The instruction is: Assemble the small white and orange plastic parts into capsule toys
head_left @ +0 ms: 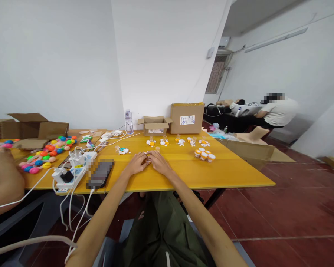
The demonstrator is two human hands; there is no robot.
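Hands meet mid-frame on the smooth yellow table: left hand and right hand pinch a tiny pale item, too small to identify; round orange-and-white tubs sit right

Whatever sits between the left hand and right hand is too small to identify.
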